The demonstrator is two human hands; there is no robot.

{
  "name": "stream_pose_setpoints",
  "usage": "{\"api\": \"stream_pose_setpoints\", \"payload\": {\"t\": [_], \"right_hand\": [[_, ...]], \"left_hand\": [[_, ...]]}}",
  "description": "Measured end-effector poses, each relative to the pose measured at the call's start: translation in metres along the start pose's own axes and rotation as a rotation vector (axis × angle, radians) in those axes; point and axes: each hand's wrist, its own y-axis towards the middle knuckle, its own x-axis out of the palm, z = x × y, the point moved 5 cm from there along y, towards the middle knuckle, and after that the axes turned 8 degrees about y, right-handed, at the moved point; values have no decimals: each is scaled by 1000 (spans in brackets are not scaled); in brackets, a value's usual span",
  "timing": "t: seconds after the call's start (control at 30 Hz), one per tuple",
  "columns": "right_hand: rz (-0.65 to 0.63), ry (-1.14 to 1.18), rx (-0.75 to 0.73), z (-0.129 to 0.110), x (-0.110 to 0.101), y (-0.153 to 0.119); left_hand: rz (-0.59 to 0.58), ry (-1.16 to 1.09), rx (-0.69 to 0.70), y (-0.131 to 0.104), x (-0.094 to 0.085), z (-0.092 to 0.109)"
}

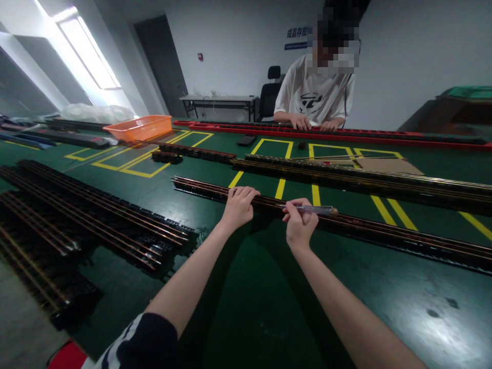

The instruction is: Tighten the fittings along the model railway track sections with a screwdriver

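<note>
on the green counter (pixel 246 318), our left hand (pixel 240 206) steadies the long, straight black rail with copper-coloured rods (pixel 200 188); our right hand (pixel 302 221) grips the clear-handled slim tool (pixel 317 209).

A bright window (pixel 89 51) glows at ten o'clock; a dark door (pixel 160 64) (slightly tilted in view) stands at eleven, beside pale walls (pixel 230 41) at twelve.

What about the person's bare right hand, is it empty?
No, the right hand holds a slim pen-like tool with a clear handle at the long, dark strip.
</note>
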Motion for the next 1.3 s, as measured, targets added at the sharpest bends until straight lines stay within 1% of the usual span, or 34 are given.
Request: {"api": "stream_pose_setpoints", "payload": {"t": [0.1, 0.17, 0.23, 0.33, 0.4, 0.63, 0.83, 0.9, 1.17, 1.3], "right_hand": [[-104, -48, -62, -4, 6, -2], [-125, -70, -80, -5, 8, -3], [-94, -51, -47, -4, 6, -3], [-12, 12, 37, -2, 3, -2], [10, 44, 57, -2, 2, -2], [19, 57, 19, -4, 0, -2], [88, 75, -6, -1, -3, -2], [93, 97, -3, 0, -4, -1], [-28, 122, 5, 0, -2, 1], [-75, 85, -29, -1, -3, 4]], "left_hand": [[7, -2, 5, 0, 1, -1], [11, -3, 7, 0, 2, -1], [12, -5, 6, 0, 2, -1], [4, -12, 5, 0, 2, -1], [-2, -14, 6, 0, 2, -1], [0, -27, 7, -1, 2, -2], [9, -35, 9, 0, 2, -2], [13, -35, 11, 0, 3, -2], [16, -40, 9, 0, 3, -3], [7, -56, -5, 0, 3, -3]]}}
